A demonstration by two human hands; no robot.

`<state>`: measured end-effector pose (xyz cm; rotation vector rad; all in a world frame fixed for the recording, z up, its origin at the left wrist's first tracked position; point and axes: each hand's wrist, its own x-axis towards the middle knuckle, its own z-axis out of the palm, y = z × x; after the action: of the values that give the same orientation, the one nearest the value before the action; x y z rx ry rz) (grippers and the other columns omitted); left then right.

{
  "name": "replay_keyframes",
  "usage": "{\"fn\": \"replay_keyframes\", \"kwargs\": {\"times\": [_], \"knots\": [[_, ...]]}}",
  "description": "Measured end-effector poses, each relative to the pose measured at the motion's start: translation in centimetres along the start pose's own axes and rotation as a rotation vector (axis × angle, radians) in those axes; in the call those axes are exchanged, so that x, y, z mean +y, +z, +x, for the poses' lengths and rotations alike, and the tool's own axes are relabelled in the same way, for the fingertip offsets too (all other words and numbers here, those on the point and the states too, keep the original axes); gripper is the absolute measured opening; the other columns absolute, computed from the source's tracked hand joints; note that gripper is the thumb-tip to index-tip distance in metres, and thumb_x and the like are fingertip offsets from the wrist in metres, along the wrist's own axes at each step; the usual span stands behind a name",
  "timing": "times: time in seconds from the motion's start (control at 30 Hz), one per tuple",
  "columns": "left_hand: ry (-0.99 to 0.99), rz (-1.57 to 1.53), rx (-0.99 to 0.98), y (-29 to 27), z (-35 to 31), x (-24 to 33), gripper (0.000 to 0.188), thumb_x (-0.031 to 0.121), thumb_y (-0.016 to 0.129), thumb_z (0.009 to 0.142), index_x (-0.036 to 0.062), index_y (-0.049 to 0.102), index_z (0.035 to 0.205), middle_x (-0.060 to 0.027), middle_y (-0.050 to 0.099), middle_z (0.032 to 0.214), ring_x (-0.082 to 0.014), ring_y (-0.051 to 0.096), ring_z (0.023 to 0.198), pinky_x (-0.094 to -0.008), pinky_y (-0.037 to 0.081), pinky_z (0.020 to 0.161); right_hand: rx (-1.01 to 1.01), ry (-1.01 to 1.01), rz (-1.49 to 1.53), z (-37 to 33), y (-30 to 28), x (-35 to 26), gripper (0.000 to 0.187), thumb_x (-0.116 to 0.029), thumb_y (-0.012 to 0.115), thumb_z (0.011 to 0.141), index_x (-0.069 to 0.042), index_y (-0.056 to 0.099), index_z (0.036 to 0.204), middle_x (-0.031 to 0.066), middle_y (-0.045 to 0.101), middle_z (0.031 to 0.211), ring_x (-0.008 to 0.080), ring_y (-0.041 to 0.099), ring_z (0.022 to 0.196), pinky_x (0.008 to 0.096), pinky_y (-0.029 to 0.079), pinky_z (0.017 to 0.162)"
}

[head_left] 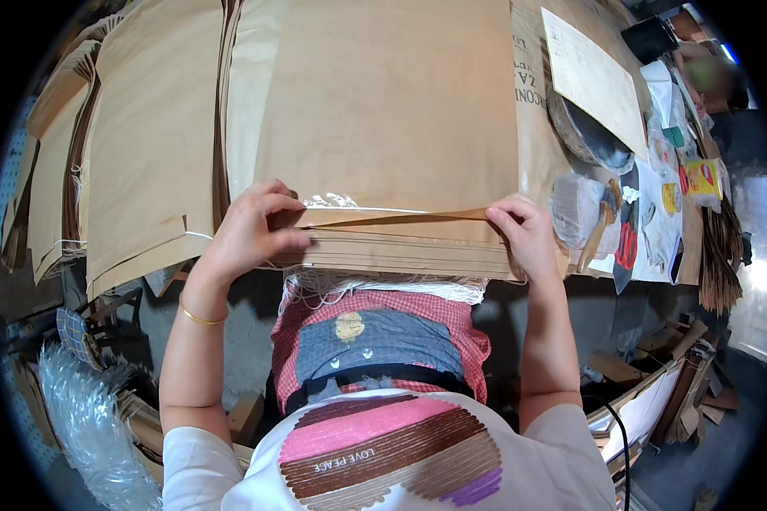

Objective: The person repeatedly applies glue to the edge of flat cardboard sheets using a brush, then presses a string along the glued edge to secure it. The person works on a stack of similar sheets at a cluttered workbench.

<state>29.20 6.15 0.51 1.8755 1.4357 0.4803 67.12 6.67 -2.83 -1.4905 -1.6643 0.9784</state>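
Note:
A stack of large brown kraft paper sheets (392,111) lies on the table in front of me, its near edges staggered in narrow strips. At the near end, the top sheet's edge is lifted in a narrow flap (418,218). My left hand (264,223) curls round the flap's left end, fingers above and thumb nearer me. My right hand (522,232) pinches its right end between thumb and fingers. A shiny whitish wet patch (331,201) shows along the crease beside my left fingers. White strings (332,285) hang below the table edge.
More kraft paper stacks (153,128) stand at the left. On the right are a dark bowl (584,136) under a white board (595,81), a brush (605,226), a red-handled knife (626,247) and a yellow packet (703,180). Another person (690,64) is at the far right.

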Motion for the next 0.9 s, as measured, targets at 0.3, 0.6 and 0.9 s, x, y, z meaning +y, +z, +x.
{"fn": "replay_keyframes", "kwargs": {"times": [0.3,0.6,0.9], "knots": [[-0.084,0.529,0.346,3.7,0.7,-0.6,0.014,0.012,0.062,0.083,0.0009,0.054,0.082,-0.0162,0.057,0.079,-0.0345,0.058,0.078,-0.0416,0.046,0.067,0.182,-0.12,-0.648,0.1,2.8,0.3,0.014,-0.012,0.07,0.077,-0.004,0.059,0.081,0.0103,0.058,0.074,0.0248,0.059,0.07,0.0344,0.047,0.061],[0.293,0.495,0.079,7.0,0.2,4.6,0.075,0.035,0.066,0.079,-0.007,0.036,0.133,-0.0249,0.039,0.136,-0.0383,0.034,0.13,-0.0462,0.025,0.109,-0.188,-0.225,-0.376,-1.5,11.3,-5.2,0.056,-0.036,0.053,0.089,-0.001,0.044,0.132,0.0174,0.039,0.141,0.0291,0.035,0.131,0.0432,0.021,0.112],[-0.098,0.505,0.118,3.7,-1.7,0.0,0.08,0.036,0.059,0.086,-0.0112,0.023,0.139,-0.0279,0.024,0.147,-0.0383,0.018,0.139,-0.0424,0.017,0.114,0.198,0.005,-0.829,-2.9,3.8,-0.4,0.073,-0.037,0.058,0.087,0.011,0.031,0.136,0.0279,0.029,0.144,0.0376,0.024,0.136,0.0435,0.021,0.112]]}}
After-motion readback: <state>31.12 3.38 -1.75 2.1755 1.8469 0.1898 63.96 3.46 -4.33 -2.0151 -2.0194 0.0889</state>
